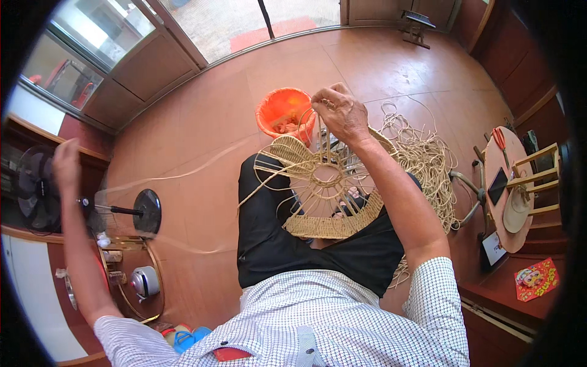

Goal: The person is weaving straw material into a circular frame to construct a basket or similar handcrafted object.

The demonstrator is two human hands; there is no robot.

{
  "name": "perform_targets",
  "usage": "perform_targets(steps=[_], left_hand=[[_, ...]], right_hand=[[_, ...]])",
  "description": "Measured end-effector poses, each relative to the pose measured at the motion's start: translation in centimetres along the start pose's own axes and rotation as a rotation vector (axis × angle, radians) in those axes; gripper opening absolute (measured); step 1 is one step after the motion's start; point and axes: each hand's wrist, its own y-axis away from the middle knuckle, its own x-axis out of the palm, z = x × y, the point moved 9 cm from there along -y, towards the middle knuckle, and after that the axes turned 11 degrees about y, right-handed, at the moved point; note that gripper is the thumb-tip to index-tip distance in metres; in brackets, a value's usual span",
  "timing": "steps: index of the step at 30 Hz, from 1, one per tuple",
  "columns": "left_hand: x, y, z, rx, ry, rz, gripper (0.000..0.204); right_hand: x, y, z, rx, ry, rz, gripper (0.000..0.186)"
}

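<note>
A round, partly woven straw-coloured piece [333, 227] rests across my lap, with spokes spreading from a small ring at its middle. My right hand [343, 115] is closed at its far edge, pinching cord [301, 127] that loops down beside the spokes. One loose cord end hangs over the piece's left side. Far out to the left, my left hand [66, 164] is raised and smeared by motion, so its fingers cannot be read. Blurred cord streaks sweep through the air between that hand and the piece.
An orange bucket [264, 122] stands just beyond the work. To the right lies a tangled heap of cord [428, 165], beside a round board [512, 235] bearing red scissors [499, 139]. A black fan [38, 189] and a low table with a kettle [145, 282] are at left.
</note>
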Motion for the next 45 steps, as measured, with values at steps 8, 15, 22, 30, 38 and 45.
perform_targets(steps=[8, 15, 22, 30, 38, 45], left_hand=[[32.2, 20.6, -35.6, -0.124, 0.930, 0.526, 0.024], [39.8, 21.4, -42.0, -0.308, 0.793, 0.695, 0.048], [43.5, 21.0, -41.1, -0.449, 0.907, 0.642, 0.052], [40.9, 20.6, -42.4, -0.362, 0.753, 0.775, 0.037], [38.7, 18.7, -43.7, 0.025, 0.315, 0.702, 0.036], [37.8, 14.7, -41.5, -0.416, 1.240, 0.869, 0.032]], right_hand=[[0.2, -1.1, 1.7, -0.201, -0.031, 0.017, 0.016], [-0.2, -1.6, 1.5, -0.252, -0.090, 0.062, 0.024], [-0.5, -1.2, 1.4, -0.234, -0.082, 0.044, 0.024], [-0.5, -0.9, 1.1, -0.235, -0.086, 0.031, 0.024], [-1.0, -1.0, 1.7, -0.298, -0.083, -0.025, 0.023], [-1.4, -0.1, 2.3, -0.332, -0.047, -0.055, 0.018]])
